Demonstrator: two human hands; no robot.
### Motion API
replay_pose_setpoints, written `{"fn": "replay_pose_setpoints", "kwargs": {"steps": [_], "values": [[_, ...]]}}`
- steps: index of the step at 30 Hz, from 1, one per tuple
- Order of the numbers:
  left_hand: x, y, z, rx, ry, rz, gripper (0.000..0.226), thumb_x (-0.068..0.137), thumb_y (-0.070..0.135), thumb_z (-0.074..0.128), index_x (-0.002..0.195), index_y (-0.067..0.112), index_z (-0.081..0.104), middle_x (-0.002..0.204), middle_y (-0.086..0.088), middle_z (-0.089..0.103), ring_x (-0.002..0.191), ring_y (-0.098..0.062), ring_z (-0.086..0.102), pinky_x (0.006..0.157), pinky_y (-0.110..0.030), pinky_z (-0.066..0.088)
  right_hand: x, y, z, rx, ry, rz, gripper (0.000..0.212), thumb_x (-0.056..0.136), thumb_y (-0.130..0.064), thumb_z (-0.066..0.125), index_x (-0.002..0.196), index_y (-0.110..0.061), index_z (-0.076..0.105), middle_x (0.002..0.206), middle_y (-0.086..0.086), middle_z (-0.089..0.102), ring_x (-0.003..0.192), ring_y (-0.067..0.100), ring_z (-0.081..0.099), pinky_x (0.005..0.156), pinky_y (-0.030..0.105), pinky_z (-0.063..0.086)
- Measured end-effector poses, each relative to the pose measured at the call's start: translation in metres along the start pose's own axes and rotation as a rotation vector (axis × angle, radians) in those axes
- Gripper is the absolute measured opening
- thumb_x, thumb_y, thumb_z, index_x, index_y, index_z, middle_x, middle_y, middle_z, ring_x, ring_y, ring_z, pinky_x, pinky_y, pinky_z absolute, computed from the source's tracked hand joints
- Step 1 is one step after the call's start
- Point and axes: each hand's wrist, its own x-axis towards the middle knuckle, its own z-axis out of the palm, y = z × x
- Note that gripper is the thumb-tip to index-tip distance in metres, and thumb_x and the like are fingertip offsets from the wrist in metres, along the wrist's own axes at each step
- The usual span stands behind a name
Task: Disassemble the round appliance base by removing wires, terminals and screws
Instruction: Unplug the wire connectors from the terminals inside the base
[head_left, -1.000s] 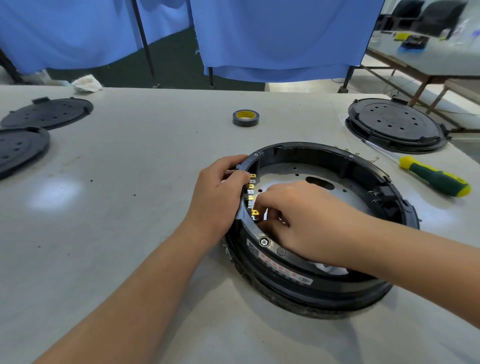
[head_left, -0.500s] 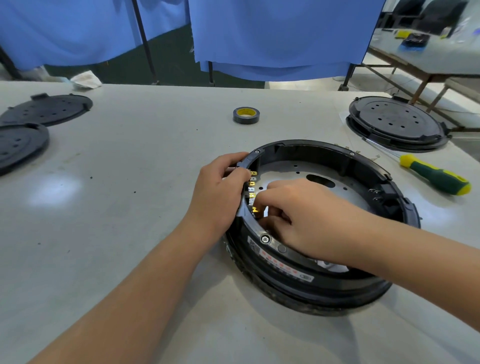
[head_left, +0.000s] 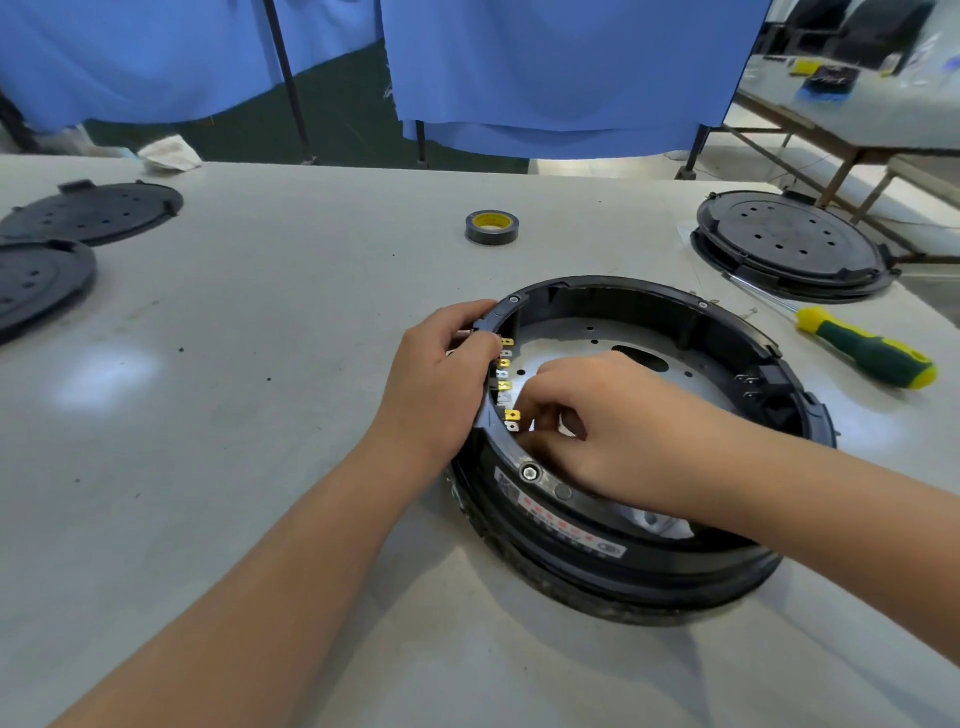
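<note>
Fingers (head_left: 540, 415) pinch among terminals (head_left: 506, 384); row runs near-far along base (head_left: 623, 566) rim.

No text can be read with any certainty. The round appliance base (head_left: 649, 561) carries a strip label (head_left: 561, 525) on its outer wall, just below the rim screw, with a small square code at its left end, a row of red characters and a line of pale print beneath; all of it is too small and blurred to make out. The tape roll (head_left: 492, 227) on the tabletop (head_left: 260, 364) shows a yellow core with faint dark marks that cannot be deciphered either.
</note>
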Motion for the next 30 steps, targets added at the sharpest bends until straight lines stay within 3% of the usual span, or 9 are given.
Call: {"fn": "replay_pose_setpoints", "kwargs": {"steps": [5,9,12,16,20,22,25,27,30], "values": [[-0.002,0.006,-0.005,0.367,0.028,-0.021,0.044,0.086,0.037,0.057,0.128,0.027,0.055,0.115,0.005,0.056,0.110,-0.014,0.054,0.095,-0.031,0.044,-0.003,0.005,-0.009,0.027,0.049,0.003,0.018,0.074,-0.044,0.068,0.090,-0.035,0.067,0.078,-0.021,0.052,0.074,-0.015,0.044,0.063,0.012,0.030],[-0.007,0.022,-0.020,0.625,0.047,-0.046,0.055,0.062,0.067,0.052,0.106,0.035,0.056,0.075,0.012,0.051,0.076,-0.010,0.055,0.064,-0.030,0.041,-0.006,0.008,-0.023,0.038,0.011,0.045,0.022,0.070,-0.053,0.067,0.088,-0.040,0.067,0.082,-0.019,0.050,0.076,-0.010,0.047,0.066,0.018,0.034],[-0.012,0.028,-0.023,0.695,-0.045,-0.095,0.047,0.059,0.065,0.056,0.096,0.036,0.059,0.046,0.011,0.051,0.056,-0.006,0.056,0.052,-0.026,0.034,-0.009,0.007,-0.026,0.013,-0.034,0.052,0.017,0.073,-0.049,0.065,0.086,-0.038,0.069,0.084,-0.019,0.047,0.075,-0.009,0.046,0.064,0.016,0.033],[-0.015,0.030,-0.018,0.744,-0.109,-0.056,0.057,0.072,0.054,0.060,0.126,0.035,0.054,0.061,0.010,0.058,0.077,-0.012,0.065,0.066,-0.025,0.041,-0.010,-0.001,-0.022,-0.012,-0.068,0.031,0.010,0.082,-0.033,0.064,0.090,-0.036,0.069,0.074,-0.026,0.050,0.071,-0.017,0.045,0.061,0.010,0.031],[-0.015,0.032,-0.021,0.731,-0.164,-0.001,0.045,0.077,0.054,0.061,0.117,0.035,0.059,0.048,0.008,0.056,0.059,-0.005,0.058,0.058,-0.025,0.043,-0.006,-0.008,-0.023,0.028,-0.077,0.033,0.020,0.085,-0.018,0.061,0.084,-0.038,0.062,0.063,-0.050,0.046,0.066,-0.023,0.046,0.064,0.002,0.034],[-0.014,0.032,-0.022,0.732,-0.186,0.004,0.041,0.078,0.052,0.063,0.113,0.032,0.061,0.048,0.012,0.058,0.059,-0.005,0.061,0.060,-0.026,0.048,-0.005,-0.009,-0.021,-0.012,-0.087,0.026,0.019,0.086,-0.017,0.060,0.083,-0.036,0.060,0.057,-0.034,0.052,0.064,-0.022,0.046,0.059,0.004,0.035],[-0.015,0.033,-0.022,0.726,-0.195,0.007,0.043,0.079,0.050,0.063,0.116,0.029,0.060,0.058,0.009,0.065,0.066,-0.008,0.066,0.069,-0.030,0.052,-0.005,-0.008,-0.021,-0.052,-0.092,0.026,0.015,0.086,-0.020,0.056,0.093,-0.032,0.063,0.065,-0.025,0.051,0.062,-0.016,0.046,0.061,0.004,0.033],[-0.016,0.033,-0.021,0.735,-0.190,0.002,0.059,0.080,0.052,0.062,0.134,0.032,0.050,0.084,0.001,0.074,0.087,-0.015,0.068,0.083,-0.034,0.052,-0.006,-0.009,-0.021,-0.047,-0.115,0.025,0.018,0.085,-0.021,0.055,0.096,-0.034,0.061,0.074,-0.024,0.055,0.066,-0.011,0.048,0.064,0.007,0.037],[-0.015,0.031,-0.020,0.798,-0.164,0.030,0.070,0.080,0.053,0.059,0.144,0.032,0.038,0.105,-0.009,0.072,0.103,-0.022,0.065,0.095,-0.036,0.047,-0.008,-0.012,-0.019,-0.030,-0.128,0.055,0.023,0.086,-0.018,0.053,0.096,-0.037,0.060,0.088,-0.017,0.062,0.076,0.002,0.053,0.074,0.025,0.046]]}}
